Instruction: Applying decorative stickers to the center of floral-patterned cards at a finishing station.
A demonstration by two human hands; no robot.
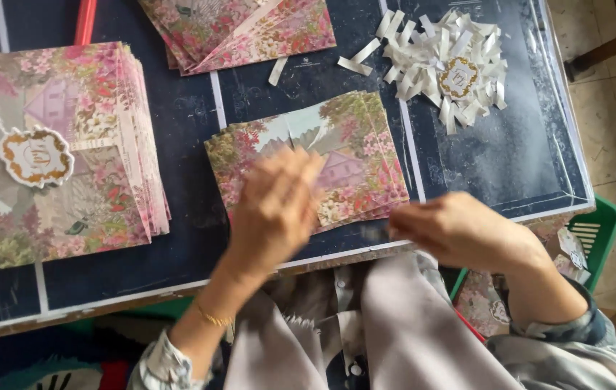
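Dark tabletop (178,130) under my blurred hands: left hand (273,209) lies fingers loose on floral envelopes (337,155); right hand (460,230), grip unclear, at four o'clock. Tall stack (70,152) at nine, paper strips (445,65) at one.

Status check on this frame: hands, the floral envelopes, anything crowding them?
Left hand blurred over small floral envelope pile. Right hand at table edge, grip unclear. Tall envelope stack and paper strips lie apart.

Single head-worn camera, looking steeply down from above, close over the dark table (200,238), near table edge and the wearer's lap at frame bottom, floor at right
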